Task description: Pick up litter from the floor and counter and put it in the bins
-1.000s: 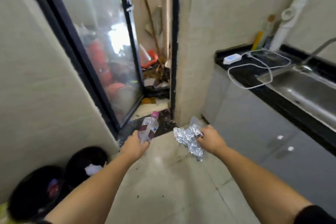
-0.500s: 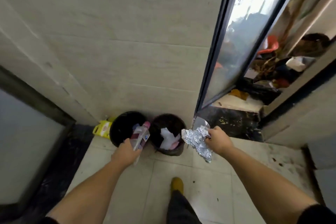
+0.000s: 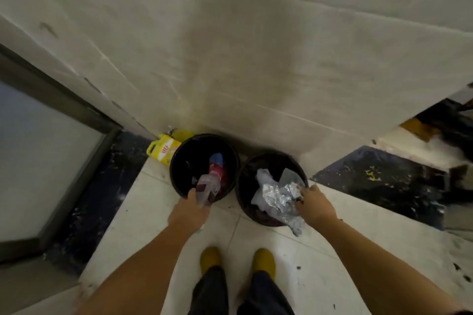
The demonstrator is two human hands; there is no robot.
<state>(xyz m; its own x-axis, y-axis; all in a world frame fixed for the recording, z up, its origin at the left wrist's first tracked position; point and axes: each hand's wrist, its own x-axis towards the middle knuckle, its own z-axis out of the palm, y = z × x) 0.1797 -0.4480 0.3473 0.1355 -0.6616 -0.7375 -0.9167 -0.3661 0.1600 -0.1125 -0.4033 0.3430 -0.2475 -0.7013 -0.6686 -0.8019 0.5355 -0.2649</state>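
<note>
Looking down from the head camera, two round black bins stand side by side against the tiled wall [image 3: 256, 59]; the left hand [image 3: 188, 215] grips a clear plastic bottle [image 3: 207, 188] with a dark label, tilted over the near rim of the left bin [image 3: 176, 174]; the right hand [image 3: 316, 206] clutches a crumpled sheet of aluminium foil [image 3: 280, 198] over the right bin [image 3: 243, 186], which holds white paper [image 3: 263, 176]; a yellow bag [image 3: 161, 148] lies behind the left bin; yellow shoes [image 3: 263, 261] stand on the pale floor tiles [image 3: 143, 212].

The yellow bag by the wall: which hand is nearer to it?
Left. The left hand, holding a bottle, is at the near rim of the left bin, which stands beside the yellow bag. The right hand, holding foil, is at the right bin, farther off.
</note>
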